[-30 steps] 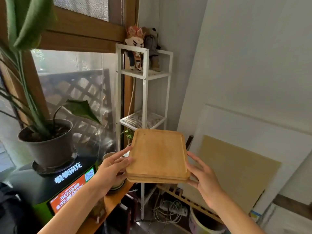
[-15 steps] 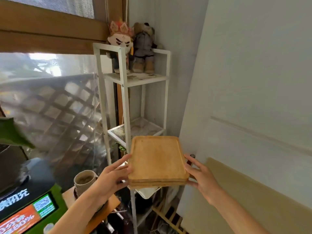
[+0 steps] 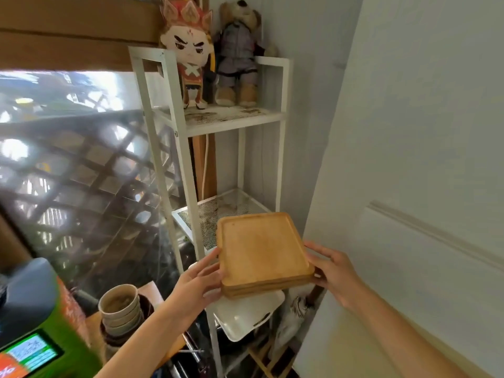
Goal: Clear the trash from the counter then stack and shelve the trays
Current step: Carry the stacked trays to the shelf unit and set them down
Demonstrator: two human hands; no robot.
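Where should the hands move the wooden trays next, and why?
Probably forward and slightly up, onto the middle mesh shelf. The left hand and right hand hold the stacked trays level just in front of it, and that shelf looks bare, while toys fill the top one.

Both forearms were bare to the frame's lower edge, with no sleeves showing, and the left hand [image 3: 195, 286] and right hand [image 3: 336, 274] wore no gloves, rings or watch.

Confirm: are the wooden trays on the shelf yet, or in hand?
In hand. Left hand and right hand grip the stacked wooden trays by opposite edges, in front of the white rack's mesh shelf.
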